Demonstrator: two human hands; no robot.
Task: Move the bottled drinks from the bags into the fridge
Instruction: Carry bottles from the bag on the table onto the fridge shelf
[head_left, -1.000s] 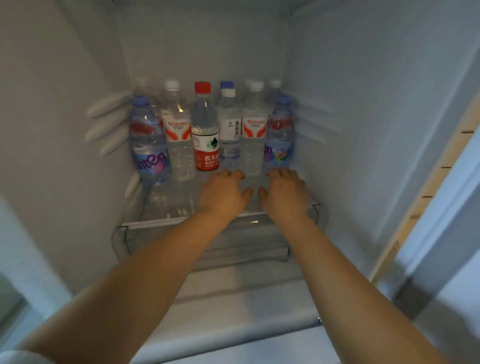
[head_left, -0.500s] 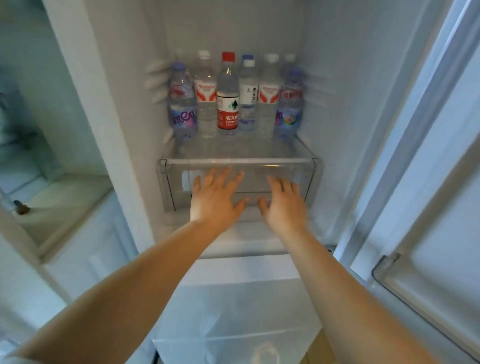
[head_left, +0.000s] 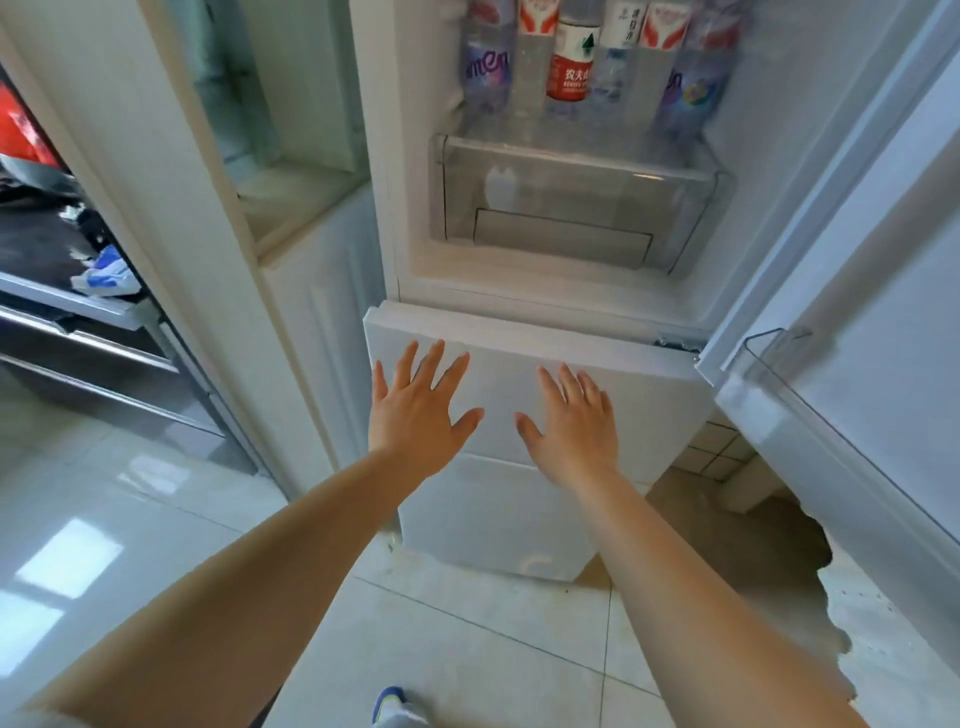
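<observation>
From the head camera, both arms reach forward with nothing in them. The left hand (head_left: 415, 410) and right hand (head_left: 574, 421) are held palm-down, fingers straight and spread apart, in front of the closed white lower fridge door (head_left: 519, 374); whether they touch it I cannot tell.

Above, the upper compartment of the fridge (head_left: 769, 156) stands open, its door (head_left: 857, 312) swung out to the right. The bottled drinks stand in a row at the back of the shelf — a red-labelled bottle (head_left: 570, 67) in the middle, clear water bottles (head_left: 535, 57) on either side, and purple-labelled bottles (head_left: 488, 73) at the ends; their caps are cut off by the frame's top edge. Just below them sits a clear plastic crisper drawer (head_left: 576, 202), pushed in.

The floor is pale glossy tile (head_left: 156, 519). One blue-and-white shoe (head_left: 392, 709) shows at the bottom edge.
</observation>
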